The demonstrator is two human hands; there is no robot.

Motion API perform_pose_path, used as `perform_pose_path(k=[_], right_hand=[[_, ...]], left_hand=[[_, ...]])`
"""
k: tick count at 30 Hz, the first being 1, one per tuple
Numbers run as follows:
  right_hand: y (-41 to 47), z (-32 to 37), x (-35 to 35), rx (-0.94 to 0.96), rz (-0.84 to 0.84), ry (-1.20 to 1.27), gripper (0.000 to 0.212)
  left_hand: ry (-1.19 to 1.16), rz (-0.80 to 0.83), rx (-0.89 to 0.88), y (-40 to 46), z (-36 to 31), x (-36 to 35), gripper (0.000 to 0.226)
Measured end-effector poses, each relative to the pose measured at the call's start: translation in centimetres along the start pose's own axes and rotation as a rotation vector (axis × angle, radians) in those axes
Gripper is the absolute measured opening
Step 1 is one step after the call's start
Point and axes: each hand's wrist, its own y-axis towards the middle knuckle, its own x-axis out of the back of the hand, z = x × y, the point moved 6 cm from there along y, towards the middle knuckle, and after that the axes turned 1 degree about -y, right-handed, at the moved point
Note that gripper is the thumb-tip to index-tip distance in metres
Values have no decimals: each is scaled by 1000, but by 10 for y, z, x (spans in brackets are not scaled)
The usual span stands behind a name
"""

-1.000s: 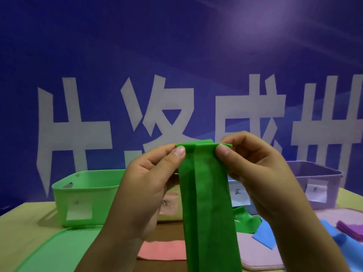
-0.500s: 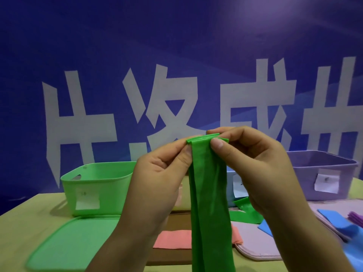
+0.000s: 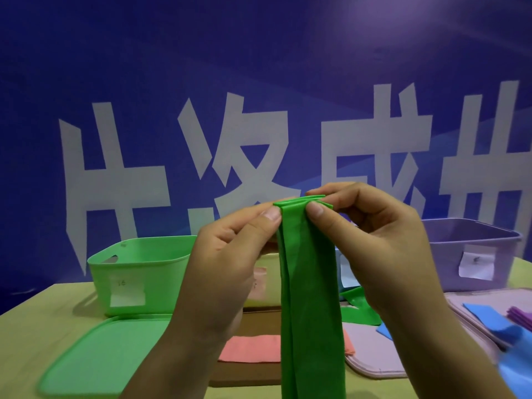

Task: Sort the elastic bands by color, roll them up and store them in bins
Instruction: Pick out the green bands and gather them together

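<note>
Up close at centre frame: long green elastic band point(image 3: 311, 298), smooth matte rubber, hanging straight down past the bottom edge, top end folded over into a few flat layers. Left hand point(image 3: 221, 272) pinching the folded top edge from the left, thumb in front, fingers curled behind. Right hand point(image 3: 383, 251) pinching the same edge from the right, thumb in front, index finger bent over the top.

Below and behind: pale yellow-green tabletop point(image 3: 26, 341). Flat green plastic lid point(image 3: 98, 358) with rounded corners at near left. Flat salmon-pink band point(image 3: 253, 348) lying on a brown board point(image 3: 259, 321), partly hidden by the hanging band. Pale pink lid point(image 3: 371, 352) at right; blue flat band point(image 3: 489, 315) and folded purple bands point(image 3: 521, 315) lying on a second pale lid at the far right edge. Another crumpled green band point(image 3: 359, 309) on the table behind the right wrist.

Further back: green plastic bin point(image 3: 138, 272), rounded corners, handle slot, white paper label on front; contents not visible. Lilac plastic bin point(image 3: 472, 254) at right, also white-labelled, contents not visible. Other bins between them mostly hidden behind the hands.

Backdrop: blue wall banner point(image 3: 259, 67) with large white characters.
</note>
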Motion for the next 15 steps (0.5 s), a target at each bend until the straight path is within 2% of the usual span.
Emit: perform_pose_path(k=[2,5,10,15], right_hand=[[-1,0,0,15,-10,-5,10],[-1,-1,0,33,-21,4,6],[-2,0,2,47,-29,8,1],[-2,1,1,61,-38,4,3]], left_hand=[[5,2,-17,-1,-2,-2,27],[14,-86,-56,-3,-4,0,19],[294,-155,-260,-7,-15,4,25],[376,-95,-384,-7,-25,4,17]])
